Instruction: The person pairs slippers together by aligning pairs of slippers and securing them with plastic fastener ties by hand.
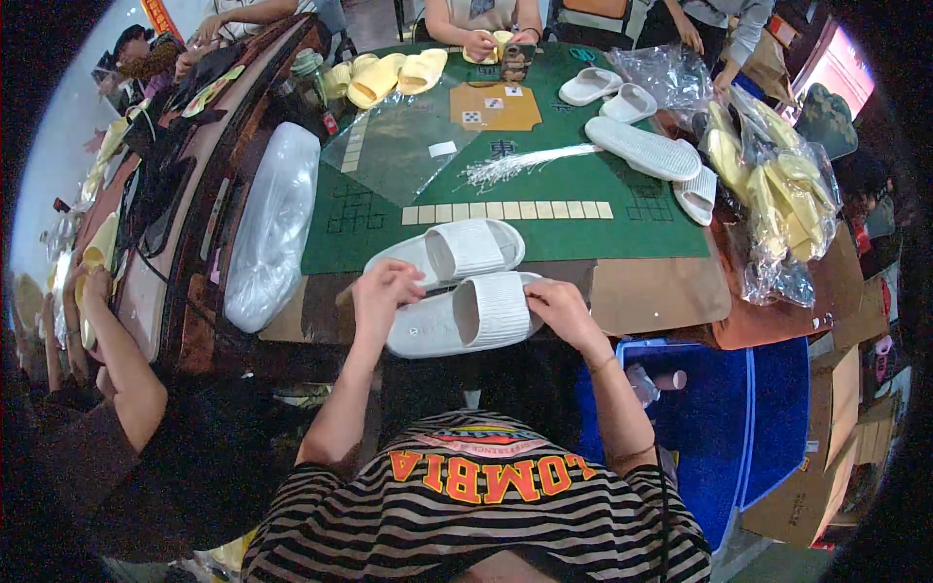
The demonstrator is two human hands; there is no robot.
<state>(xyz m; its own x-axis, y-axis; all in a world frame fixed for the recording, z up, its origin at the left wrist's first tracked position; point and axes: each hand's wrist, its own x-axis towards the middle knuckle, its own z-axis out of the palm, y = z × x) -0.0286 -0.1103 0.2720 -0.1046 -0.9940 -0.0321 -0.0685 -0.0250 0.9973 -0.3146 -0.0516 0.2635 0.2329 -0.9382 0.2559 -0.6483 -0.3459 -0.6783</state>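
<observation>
Two white slide slippers lie side by side at the near table edge, toes to the right: a near slipper (494, 311) and a far slipper (478, 249). My right hand (562, 311) is closed round the toe end of the near one, thumb and fingers at its rim. At the heel ends, my left hand (385, 291) has its fingers curled together in a pinch over the slippers; what it holds, if anything, is too small to make out. Beyond them, a bunch of thin white plastic strings (525, 165) lies on the green mat (389, 238).
More white slippers (641, 148) lie at the right, beside bagged yellow slippers (777, 189). Yellow slippers (377, 80) sit far left, near a clear plastic-wrapped bundle (275, 223). A blue bin (700, 428) stands below right. People work across the table and at the left.
</observation>
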